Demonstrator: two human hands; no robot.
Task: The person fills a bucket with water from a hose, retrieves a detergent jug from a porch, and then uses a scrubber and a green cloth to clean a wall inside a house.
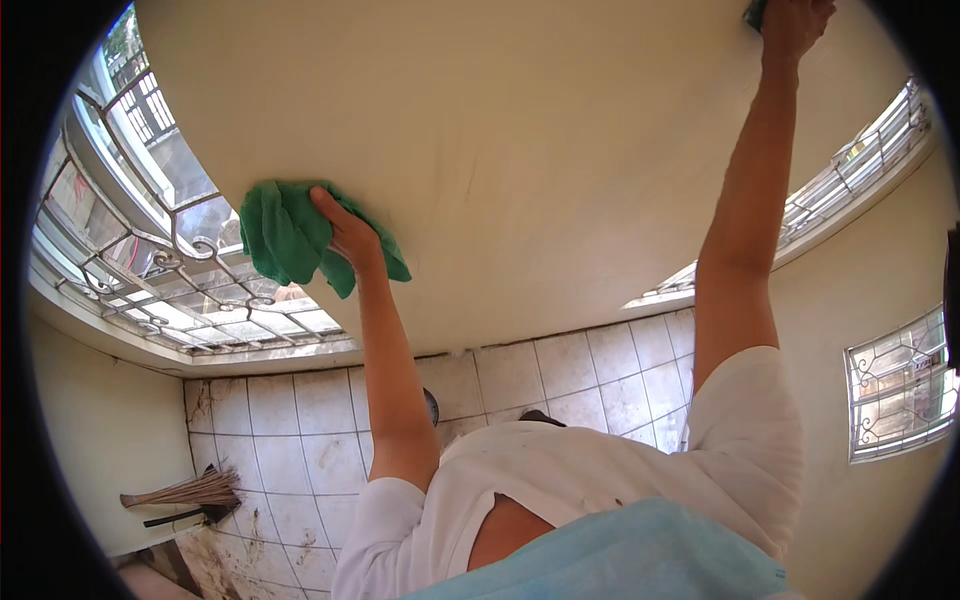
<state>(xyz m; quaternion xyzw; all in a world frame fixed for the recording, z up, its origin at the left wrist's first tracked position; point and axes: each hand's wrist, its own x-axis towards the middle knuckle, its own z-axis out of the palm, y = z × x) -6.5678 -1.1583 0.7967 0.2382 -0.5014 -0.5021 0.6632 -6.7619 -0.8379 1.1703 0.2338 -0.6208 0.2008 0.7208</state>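
Observation:
My left hand (351, 232) grips a bunched green cloth (289, 232) and presses it to the cream-painted wall (517, 165). The thumb lies over the folds, and part of the cloth hangs loose below the fingers. High at the upper right, my right hand (796, 26) reaches up along the same wall. In it is a small dark green thing (754, 13), perhaps a scouring pad, partly cut off by the picture's top edge. Faint dark streaks mark the wall between my hands.
Windows with metal grilles flank the wall, one at the left (180, 277) and one at the right (862, 165). Below is a stained white tile floor (277, 405). A stick broom (180, 489) and a dark dustpan (217, 510) rest by the left wall.

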